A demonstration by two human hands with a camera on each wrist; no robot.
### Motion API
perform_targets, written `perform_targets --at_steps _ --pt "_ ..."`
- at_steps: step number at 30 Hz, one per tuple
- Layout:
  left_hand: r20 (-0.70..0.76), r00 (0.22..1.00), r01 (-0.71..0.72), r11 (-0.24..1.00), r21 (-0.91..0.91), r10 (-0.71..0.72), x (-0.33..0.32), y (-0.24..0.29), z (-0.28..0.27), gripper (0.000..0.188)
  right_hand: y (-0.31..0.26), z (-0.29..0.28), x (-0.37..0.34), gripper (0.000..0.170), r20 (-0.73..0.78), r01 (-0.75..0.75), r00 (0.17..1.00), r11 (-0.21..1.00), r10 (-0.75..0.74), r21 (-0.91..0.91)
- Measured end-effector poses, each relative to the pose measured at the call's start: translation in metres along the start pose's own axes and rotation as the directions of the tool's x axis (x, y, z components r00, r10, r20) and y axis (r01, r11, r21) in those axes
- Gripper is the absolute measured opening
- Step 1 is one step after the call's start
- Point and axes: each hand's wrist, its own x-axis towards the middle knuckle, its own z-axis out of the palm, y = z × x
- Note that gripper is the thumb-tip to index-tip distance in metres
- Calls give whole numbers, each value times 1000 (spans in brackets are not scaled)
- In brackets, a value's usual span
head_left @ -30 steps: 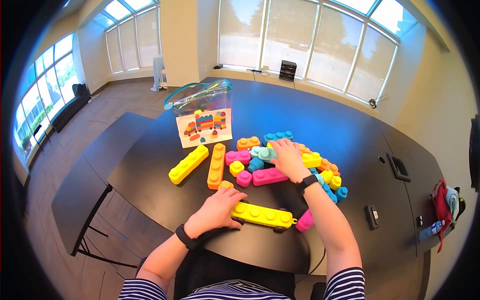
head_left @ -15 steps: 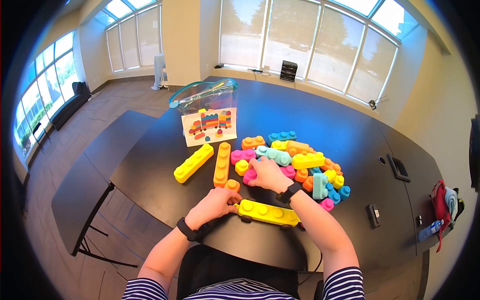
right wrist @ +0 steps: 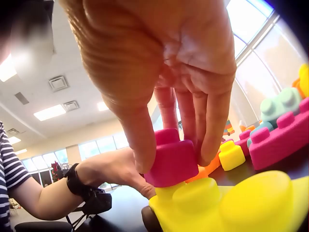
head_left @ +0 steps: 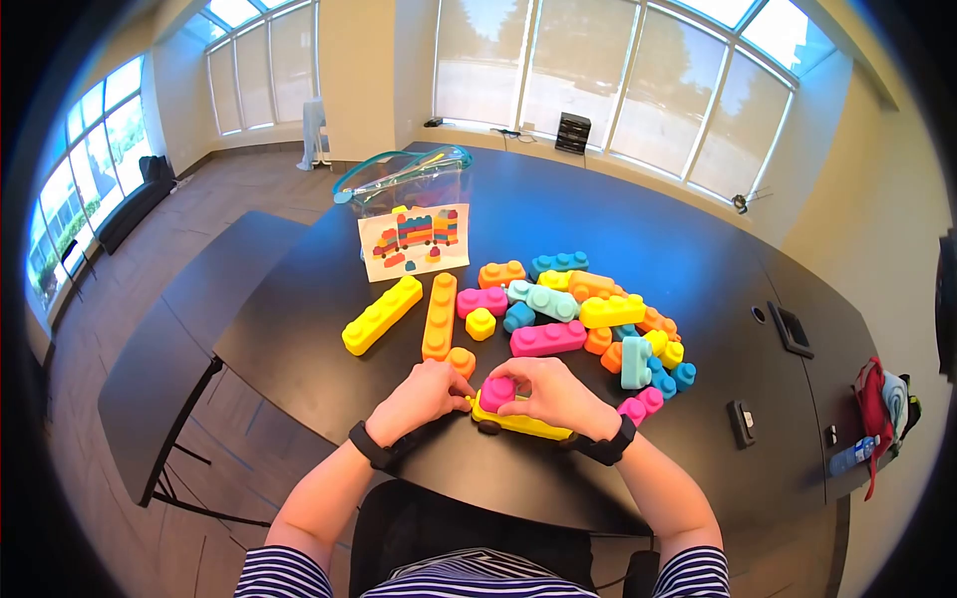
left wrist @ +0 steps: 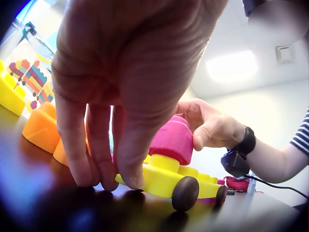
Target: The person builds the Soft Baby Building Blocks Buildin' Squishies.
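Pinches the pink block (head_left: 498, 392) with the right hand (head_left: 558, 396), at the left end of the yellow car (head_left: 538, 427), down on the table (head_left: 648, 234). Holds it right over the end bump (left wrist: 164, 163), with some yellow showing underneath. Nips the tab (left wrist: 120, 180) at that same end with the left hand (head_left: 417, 399). Has a small orange block (head_left: 461, 361) just beyond the left hand, plus a long orange block (head_left: 439, 317) and a long yellow block (head_left: 383, 315) farther back. To the right, shows a bunch of bright blocks (head_left: 612, 312). Past them, shows a clear bag (head_left: 424, 187) standing up, with a picture card (head_left: 415, 242) at the front. Cannot tell the bag's insides behind the card. Far to the right, shows a bottle (head_left: 853, 455), too small for telling any filling.
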Motion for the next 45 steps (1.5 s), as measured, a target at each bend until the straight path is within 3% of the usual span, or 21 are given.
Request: perform_targets --at_steps 20,23,24,26,28,29,33,40,45 --pt "-39 999 -24 999 25 25 2 -6 3 25 2 13 1 46 42 26 999 990 -20 -136" --pt "-39 999 -11 1000 3 11 3 -6 4 23 6 -4 4 52 158 52 987 991 -33 -120" --pt "-32 999 -6 1000 0 6 2 -6 3 24 10 -13 6 54 140 -26 989 997 36 -75" --pt "-22 1000 6 1000 -10 -7 1 -5 1 26 32 -29 7 51 -41 16 999 995 -20 -103" --pt "41 999 -2 997 -75 5 1 -7 -1 37 41 -50 8 49 -120 -124 989 931 88 -344" --pt "71 997 -5 994 -106 13 2 -8 -2 43 56 -54 7 47 -168 -154 981 911 95 -382" --pt "124 990 -50 991 -123 66 0 2 -10 74 91 -54 9 49 -129 -190 981 840 144 -509" --pt "-16 968 -252 962 -103 251 4 18 2 69 100 -46 22 56 -83 -200 978 750 191 -630" --pt "60 969 -233 967 -101 239 11 16 4 62 97 -50 24 51 -21 -137 986 728 166 -672"
